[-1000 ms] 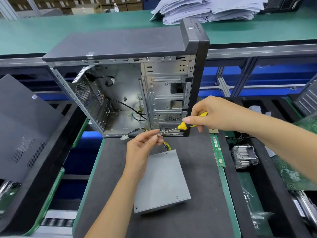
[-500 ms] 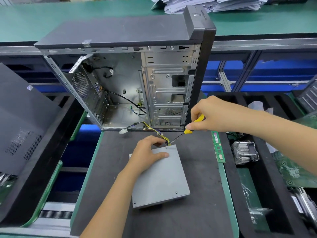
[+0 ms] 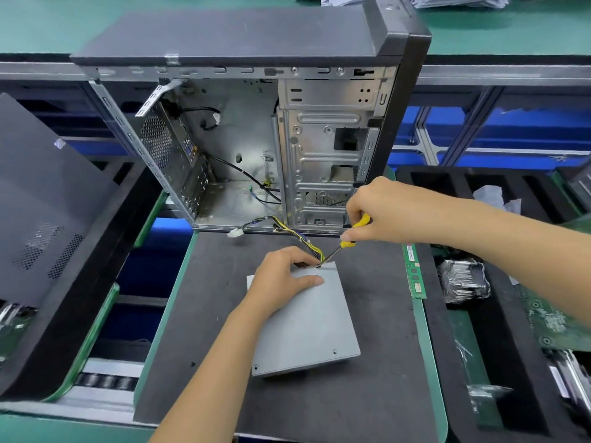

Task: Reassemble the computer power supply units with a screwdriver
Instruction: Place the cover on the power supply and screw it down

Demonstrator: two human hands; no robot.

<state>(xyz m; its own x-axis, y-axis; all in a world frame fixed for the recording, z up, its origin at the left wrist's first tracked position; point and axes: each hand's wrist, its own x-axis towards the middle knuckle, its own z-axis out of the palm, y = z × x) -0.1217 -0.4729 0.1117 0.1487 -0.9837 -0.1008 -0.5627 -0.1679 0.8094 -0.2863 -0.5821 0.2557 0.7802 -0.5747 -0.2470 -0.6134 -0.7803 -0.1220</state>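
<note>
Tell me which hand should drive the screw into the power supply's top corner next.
Right. The right hand already grips the screwdriver, its tip at the far corner of the power supply. The left hand rests on the cover, steadying it.

We count one grey power supply unit (image 3: 307, 324) lying flat, one yellow-handled screwdriver (image 3: 347, 239), and two hands: the left hand (image 3: 284, 276) and the right hand (image 3: 380, 209). We see one open computer case (image 3: 243, 123), one bundle of wires (image 3: 287, 231), one memory stick (image 3: 414, 271), one heatsink (image 3: 463, 279) and one loose side panel (image 3: 41, 203).
</note>
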